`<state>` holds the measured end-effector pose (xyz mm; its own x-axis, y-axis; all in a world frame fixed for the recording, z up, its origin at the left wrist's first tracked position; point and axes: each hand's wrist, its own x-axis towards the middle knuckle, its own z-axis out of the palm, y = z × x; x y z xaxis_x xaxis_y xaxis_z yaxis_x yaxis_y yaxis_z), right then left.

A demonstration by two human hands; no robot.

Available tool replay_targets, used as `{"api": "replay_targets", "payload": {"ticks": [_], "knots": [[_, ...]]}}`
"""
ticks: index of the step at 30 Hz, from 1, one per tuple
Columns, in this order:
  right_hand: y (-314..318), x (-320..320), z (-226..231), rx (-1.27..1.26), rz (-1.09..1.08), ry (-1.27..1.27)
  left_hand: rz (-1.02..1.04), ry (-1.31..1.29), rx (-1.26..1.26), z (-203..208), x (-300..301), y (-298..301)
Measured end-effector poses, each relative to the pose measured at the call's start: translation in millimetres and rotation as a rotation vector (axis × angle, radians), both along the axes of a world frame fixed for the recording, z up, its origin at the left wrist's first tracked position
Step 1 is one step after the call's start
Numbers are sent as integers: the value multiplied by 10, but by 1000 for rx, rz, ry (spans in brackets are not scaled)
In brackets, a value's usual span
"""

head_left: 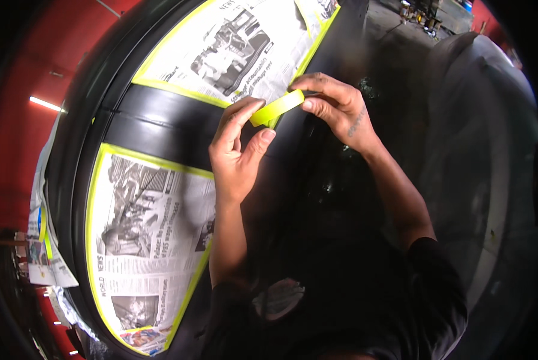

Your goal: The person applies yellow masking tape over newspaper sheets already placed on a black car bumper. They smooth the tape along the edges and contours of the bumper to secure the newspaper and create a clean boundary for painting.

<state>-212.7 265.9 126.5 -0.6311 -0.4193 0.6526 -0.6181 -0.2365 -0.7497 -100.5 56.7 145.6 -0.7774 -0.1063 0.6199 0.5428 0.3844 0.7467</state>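
Note:
A bright yellow roll of masking tape (279,108) is held between my two hands, above the edge of a black car panel. My right hand (341,111) pinches its right end between thumb and bent fingers. My left hand (236,144) curls round its left end, fingertips on the upper side and thumb below; whether the thumb presses on it is hard to tell. Just beyond the roll is an upper window covered with newspaper (185,54) and edged in yellow tape. A lower newspaper-covered window (137,240), edged likewise, lies left of my left forearm.
The black car body (155,123) shows as a glossy pillar between the two covered windows. More newspaper (44,264) hangs at the far left, before a red wall (26,120). On the right stands a large grey covered shape (485,138). Cluttered items (422,21) sit at the back right.

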Motion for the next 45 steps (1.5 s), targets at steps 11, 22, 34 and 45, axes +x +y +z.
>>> {"api": "replay_targets", "payload": {"ticks": [11,22,34,45], "knots": [[388,-438,5,14,-105,-140,-342,-57,309,-363,-965,274],[1013,-1573,-208,107,-378,165,-60,-208,-29,-346,-2058,1048],[1357,-2609,-789,48,-225,-49,294,-77,-506,-601,-2876,1975],[1209,-2926,-905,89,-100,-133,375,-162,-527,-712,-3069,1837]]}}
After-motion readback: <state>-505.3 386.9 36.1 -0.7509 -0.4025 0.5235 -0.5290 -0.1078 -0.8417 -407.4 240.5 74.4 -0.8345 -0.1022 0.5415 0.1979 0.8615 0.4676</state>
